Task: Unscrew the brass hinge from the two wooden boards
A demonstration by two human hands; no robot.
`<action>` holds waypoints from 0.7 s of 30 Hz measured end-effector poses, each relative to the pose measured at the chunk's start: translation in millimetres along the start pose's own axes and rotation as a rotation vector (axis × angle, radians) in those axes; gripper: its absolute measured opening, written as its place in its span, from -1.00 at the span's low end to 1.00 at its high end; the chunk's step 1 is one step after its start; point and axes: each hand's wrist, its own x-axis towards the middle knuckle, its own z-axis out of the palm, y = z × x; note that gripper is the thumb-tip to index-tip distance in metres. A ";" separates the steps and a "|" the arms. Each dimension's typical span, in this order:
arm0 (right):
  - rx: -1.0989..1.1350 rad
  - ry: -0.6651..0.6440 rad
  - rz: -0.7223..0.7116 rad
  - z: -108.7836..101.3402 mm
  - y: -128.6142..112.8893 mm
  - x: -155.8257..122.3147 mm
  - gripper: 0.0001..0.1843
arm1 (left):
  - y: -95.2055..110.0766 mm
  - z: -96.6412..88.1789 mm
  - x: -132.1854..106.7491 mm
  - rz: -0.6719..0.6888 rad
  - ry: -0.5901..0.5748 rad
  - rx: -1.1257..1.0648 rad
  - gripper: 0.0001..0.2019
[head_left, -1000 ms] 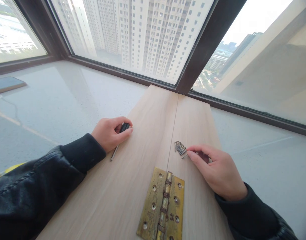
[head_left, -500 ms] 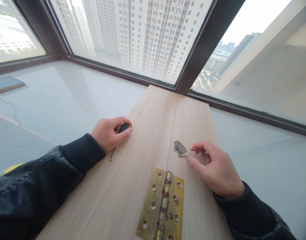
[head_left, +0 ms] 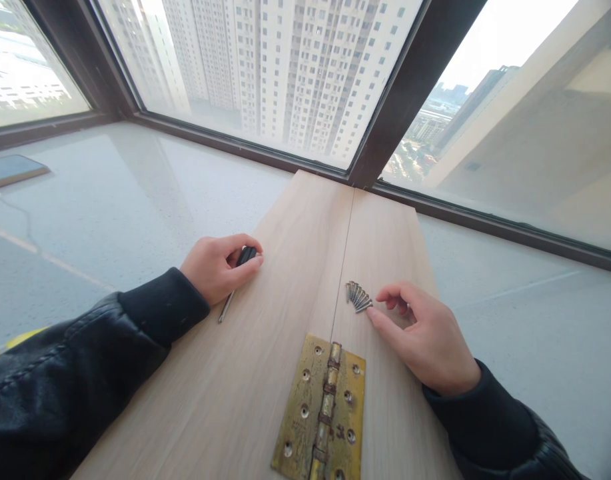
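Note:
Two light wooden boards lie side by side on a pale stone sill. A worn brass hinge rests flat across their seam near me. My left hand is closed round the black handle of a screwdriver, whose metal shaft lies on the left board. Several small screws lie in a row on the right board. My right hand rests beside them, thumb tip and curled forefinger right by the nearest screw, nothing visibly held.
A dark phone or tablet lies on the sill at far left, a thin cable beside it. Dark window frames run along the back of the sill, with tall buildings outside. Something yellow shows under my left sleeve.
My right hand let go of a screw it was touching, then pushed that loose screw back against the row. My left hand has stayed on the screwdriver.

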 end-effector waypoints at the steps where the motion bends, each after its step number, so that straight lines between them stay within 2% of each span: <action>1: 0.000 -0.001 -0.002 0.0 -0.2 -0.1 -0.84 | 0.0 -0.2 -0.3 0.001 -0.002 0.001 -0.71; 11: -0.002 0.023 0.039 1.7 0.2 0.8 -0.82 | 0.3 -0.6 -0.6 0.000 -0.003 0.004 -0.70; 21: 0.000 0.001 0.019 1.3 -1.4 1.5 -0.82 | 1.3 0.2 -0.6 -0.014 -0.010 0.001 -0.70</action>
